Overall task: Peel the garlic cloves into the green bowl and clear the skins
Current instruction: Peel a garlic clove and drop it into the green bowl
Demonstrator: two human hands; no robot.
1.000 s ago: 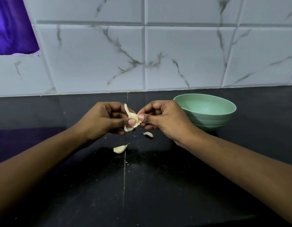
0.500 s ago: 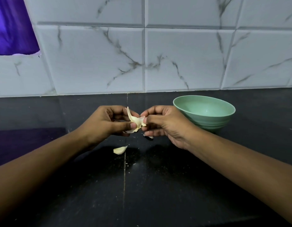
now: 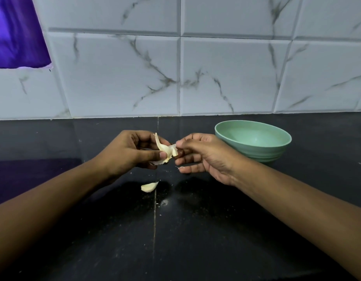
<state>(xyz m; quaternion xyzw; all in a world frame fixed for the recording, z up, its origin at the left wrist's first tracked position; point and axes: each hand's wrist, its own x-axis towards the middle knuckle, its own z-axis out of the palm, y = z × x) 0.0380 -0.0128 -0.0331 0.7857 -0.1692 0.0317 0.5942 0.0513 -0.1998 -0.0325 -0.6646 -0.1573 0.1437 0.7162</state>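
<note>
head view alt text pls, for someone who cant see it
Above a black counter, a left hand grips a garlic clove while the right hand pinches its loose skin. A second clove lies on the counter below them, and a green bowl stands to the right, near the white marbled tile wall.

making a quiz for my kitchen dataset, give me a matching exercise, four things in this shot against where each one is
Things
1. green bowl
2. loose garlic clove
3. half-peeled garlic clove
4. purple cloth

Places
a. pinched between the left hand and the right hand
b. lying on the black counter, nearer the camera than the hands
c. upper left corner, in front of the tiled wall
d. standing on the counter, to the right of the right hand

Pairs: 1-d, 2-b, 3-a, 4-c
</note>
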